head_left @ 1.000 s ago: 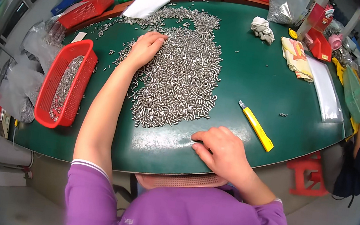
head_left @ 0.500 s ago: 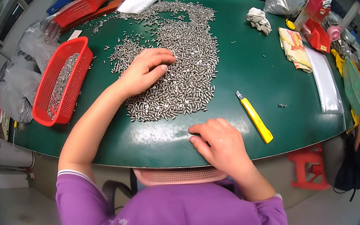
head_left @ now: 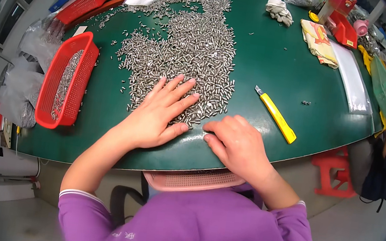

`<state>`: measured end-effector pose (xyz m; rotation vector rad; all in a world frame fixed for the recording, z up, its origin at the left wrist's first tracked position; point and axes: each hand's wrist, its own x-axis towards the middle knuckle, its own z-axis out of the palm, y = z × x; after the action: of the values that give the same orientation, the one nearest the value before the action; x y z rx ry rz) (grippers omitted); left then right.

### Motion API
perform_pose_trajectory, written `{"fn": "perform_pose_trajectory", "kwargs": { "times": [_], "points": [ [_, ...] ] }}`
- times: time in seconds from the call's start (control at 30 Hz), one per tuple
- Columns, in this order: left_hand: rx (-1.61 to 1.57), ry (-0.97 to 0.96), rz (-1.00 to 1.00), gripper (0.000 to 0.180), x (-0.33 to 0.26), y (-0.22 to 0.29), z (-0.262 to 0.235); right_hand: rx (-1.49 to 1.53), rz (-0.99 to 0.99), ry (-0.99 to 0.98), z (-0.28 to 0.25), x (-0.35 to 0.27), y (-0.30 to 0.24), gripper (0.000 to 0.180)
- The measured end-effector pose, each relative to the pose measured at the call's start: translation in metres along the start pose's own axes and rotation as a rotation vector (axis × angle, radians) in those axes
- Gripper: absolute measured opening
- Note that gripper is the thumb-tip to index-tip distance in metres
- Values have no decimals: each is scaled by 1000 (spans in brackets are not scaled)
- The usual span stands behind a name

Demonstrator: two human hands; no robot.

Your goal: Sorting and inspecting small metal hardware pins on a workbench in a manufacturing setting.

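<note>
My left hand (head_left: 157, 113) lies flat, fingers spread, palm down on the near edge of one big heap of small metal pins (head_left: 187, 56); it grips nothing, just presses on them. My right hand (head_left: 238, 146) rests just beside it on the green desk (head_left: 279, 54), fingers curled loosely downward with the tips at the heap's near rim; I cannot tell whether a pin sits under them. Both hands are close to the desk's front edge, near each other but not touching.

The pins are far too many to count: short, silvery, shiny cylinders, lying every which way in a spread that runs from my hands toward the far side, with strays scattered to the left.

To my right lies one yellow utility knife (head_left: 275, 114), well clear of the heap, and beyond it a few loose pins. On my left, one red basket (head_left: 63, 84) rests on the desk edge, holding more pins; a second red basket (head_left: 86, 0) sits farther back. Across the desk I see one crumpled grey glove (head_left: 279, 10), a folded cloth (head_left: 319, 42) and a clear plastic sleeve (head_left: 353, 78). A pink mesh tray (head_left: 192, 181) sits below the desk edge, against my purple top.
</note>
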<state>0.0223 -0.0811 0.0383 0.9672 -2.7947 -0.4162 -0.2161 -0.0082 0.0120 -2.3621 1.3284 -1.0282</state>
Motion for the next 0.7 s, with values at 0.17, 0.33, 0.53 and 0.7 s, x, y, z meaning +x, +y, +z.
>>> {"fn": "perform_pose_trajectory", "kwargs": {
  "times": [0.17, 0.33, 0.53, 0.7],
  "points": [
    [126, -20, -7, 78, -6, 16, 9, -17, -3, 1, 3, 7, -7, 21],
    [128, 52, 0, 71, -15, 23, 9, 10, -6, -6, 2, 11, -10, 23],
    [108, 560, -183, 43, -52, 39, 4, 12, 55, 9, -4, 6, -6, 22],
    [-326, 531, -360, 63, -49, 71, 36, 52, 7, -20, 6, 19, -13, 19]
  ]
}}
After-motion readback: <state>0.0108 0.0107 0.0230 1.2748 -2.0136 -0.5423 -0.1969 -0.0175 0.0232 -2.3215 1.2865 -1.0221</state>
